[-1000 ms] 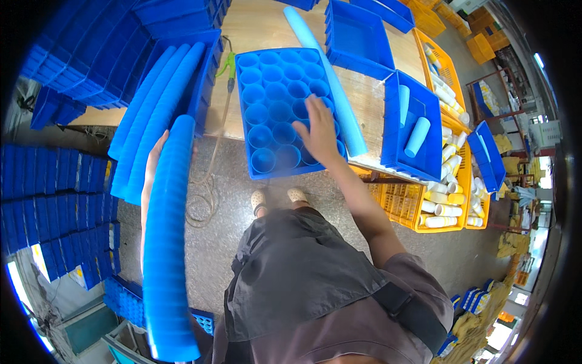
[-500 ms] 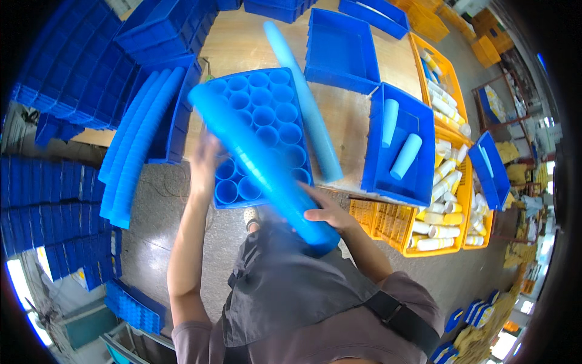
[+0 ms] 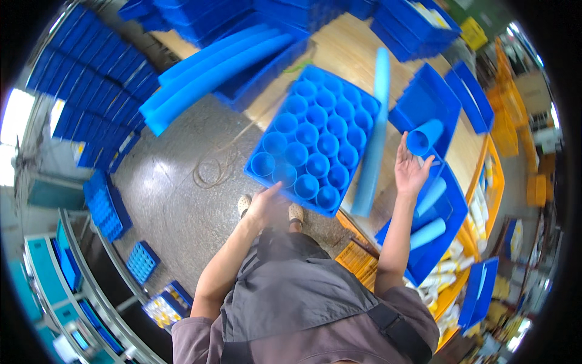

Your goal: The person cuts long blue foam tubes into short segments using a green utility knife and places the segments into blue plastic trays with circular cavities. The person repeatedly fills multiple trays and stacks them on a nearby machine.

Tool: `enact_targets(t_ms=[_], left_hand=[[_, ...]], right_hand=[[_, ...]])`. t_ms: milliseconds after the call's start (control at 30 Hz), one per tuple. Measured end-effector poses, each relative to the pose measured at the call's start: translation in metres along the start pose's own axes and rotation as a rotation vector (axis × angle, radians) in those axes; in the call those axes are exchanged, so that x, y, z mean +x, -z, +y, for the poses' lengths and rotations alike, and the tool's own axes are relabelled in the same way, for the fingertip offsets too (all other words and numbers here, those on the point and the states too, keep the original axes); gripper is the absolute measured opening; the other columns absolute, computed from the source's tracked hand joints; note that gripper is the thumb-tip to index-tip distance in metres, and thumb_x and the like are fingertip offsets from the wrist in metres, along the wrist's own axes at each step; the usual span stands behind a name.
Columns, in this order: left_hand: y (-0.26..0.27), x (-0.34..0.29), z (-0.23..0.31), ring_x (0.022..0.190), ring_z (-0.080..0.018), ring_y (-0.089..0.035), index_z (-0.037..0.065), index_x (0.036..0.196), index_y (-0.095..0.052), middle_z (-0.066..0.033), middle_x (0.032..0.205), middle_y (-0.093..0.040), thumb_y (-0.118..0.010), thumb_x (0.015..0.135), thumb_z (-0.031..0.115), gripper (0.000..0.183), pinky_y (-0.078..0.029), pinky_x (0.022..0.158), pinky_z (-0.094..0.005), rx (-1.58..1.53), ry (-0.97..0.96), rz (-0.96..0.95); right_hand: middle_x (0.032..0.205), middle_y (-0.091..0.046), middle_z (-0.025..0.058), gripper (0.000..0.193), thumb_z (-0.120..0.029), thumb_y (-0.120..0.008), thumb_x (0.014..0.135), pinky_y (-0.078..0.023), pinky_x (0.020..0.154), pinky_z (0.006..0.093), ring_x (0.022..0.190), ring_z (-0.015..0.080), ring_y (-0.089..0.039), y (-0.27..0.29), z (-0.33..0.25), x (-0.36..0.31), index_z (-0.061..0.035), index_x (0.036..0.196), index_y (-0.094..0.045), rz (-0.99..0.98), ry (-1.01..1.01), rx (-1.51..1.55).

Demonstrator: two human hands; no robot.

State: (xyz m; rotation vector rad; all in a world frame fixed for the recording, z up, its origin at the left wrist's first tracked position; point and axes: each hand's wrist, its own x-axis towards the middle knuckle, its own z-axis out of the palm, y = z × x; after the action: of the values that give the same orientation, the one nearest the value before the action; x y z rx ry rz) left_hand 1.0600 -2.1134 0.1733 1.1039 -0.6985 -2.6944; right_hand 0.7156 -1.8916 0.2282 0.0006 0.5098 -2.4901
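At the near edge of a blue tray (image 3: 357, 195) with rows of round blue cups (image 3: 307, 134), my left hand (image 3: 265, 205) is blurred. Its fingertips overlap the tray's edge, and their grip is hidden. My right hand (image 3: 412, 176) is held palm up with the fingers spread. Just beyond its fingertips is one blue cup (image 3: 431, 130), its mouth facing me, over the corner of a blue bin (image 3: 424, 91). I cannot tell whether the fingers touch it. Nearer, another blue bin (image 3: 458, 200) contains two light blue pieces (image 3: 429, 233), like short cup stacks.
A long light blue stack (image 3: 373, 151) lies beside the tray on the wooden table (image 3: 339, 45). Several long blue stacks (image 3: 206, 73) jut from a bin at the left. Yellow crates (image 3: 494, 164) with white and yellow cups stand right. Blue crates (image 3: 91, 79) are piled far left.
The long blue stack that both hands held is no longer between them. My right hand has moved out over the bins, my left hand to the tray's near edge. The whole view has turned.
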Motion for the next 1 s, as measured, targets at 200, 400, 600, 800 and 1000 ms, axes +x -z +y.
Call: enact_targets(t_ms=[200,400,600,800,1000], left_hand=[[0.113,-0.049,0.044,0.090,-0.0272,-0.072,-0.002,0.120,-0.065,-0.0175,0.107,-0.071,-0.078,0.083,0.031,0.052,-0.059,0.077,-0.0422,0.515,-0.175,0.606],[0.248,-0.121,0.076,0.079,-0.0253,-0.073,0.000,0.101,-0.073,-0.0176,0.088,-0.074,-0.070,0.075,0.020,0.033,-0.058,0.075,-0.0392,0.868,-0.258,0.915],[0.366,-0.234,0.102,0.098,-0.0359,-0.069,0.008,0.114,-0.068,-0.0188,0.102,-0.072,-0.078,0.073,0.023,0.045,-0.053,0.087,-0.0466,0.734,-0.295,1.060],[0.459,-0.324,0.157,0.107,-0.0373,-0.064,0.005,0.125,-0.056,-0.0212,0.112,-0.067,-0.079,0.075,0.032,0.062,-0.052,0.091,-0.0475,0.657,-0.185,1.201],[0.577,-0.367,0.210,0.122,-0.0371,-0.049,0.003,0.125,-0.060,-0.0209,0.127,-0.057,-0.076,0.078,0.030,0.057,-0.044,0.103,-0.0438,0.692,-0.578,1.464]], right_hand=[[0.141,-0.051,0.0252,0.065,-0.047,-0.051,0.101,-0.046,0.103,0.0443,0.126,0.0358,-0.054,-0.013,0.137,-0.016,0.0061,0.138,-0.046,-0.052,0.127,-1.583],[0.109,-0.065,0.0269,0.055,-0.045,-0.058,0.098,-0.050,0.088,0.0427,0.101,0.0356,-0.063,0.000,0.251,-0.035,0.0073,0.117,-0.060,-0.420,-0.121,-2.145],[0.095,-0.071,0.0118,0.044,-0.037,-0.069,0.094,-0.050,0.077,0.0362,0.083,0.0181,-0.062,-0.031,0.393,-0.106,0.0056,0.104,-0.067,-0.493,-0.587,-2.001],[0.099,-0.073,0.0110,0.039,-0.023,-0.070,0.088,-0.062,0.069,0.0319,0.079,0.0204,-0.072,-0.152,0.550,-0.136,0.0046,0.115,-0.062,-0.532,-1.145,-1.767],[0.059,-0.060,0.0013,0.016,-0.020,-0.067,0.079,-0.036,0.042,0.0252,0.045,0.0108,-0.051,-0.206,0.714,-0.169,-0.0086,0.067,-0.064,-0.591,-0.907,-1.995]])
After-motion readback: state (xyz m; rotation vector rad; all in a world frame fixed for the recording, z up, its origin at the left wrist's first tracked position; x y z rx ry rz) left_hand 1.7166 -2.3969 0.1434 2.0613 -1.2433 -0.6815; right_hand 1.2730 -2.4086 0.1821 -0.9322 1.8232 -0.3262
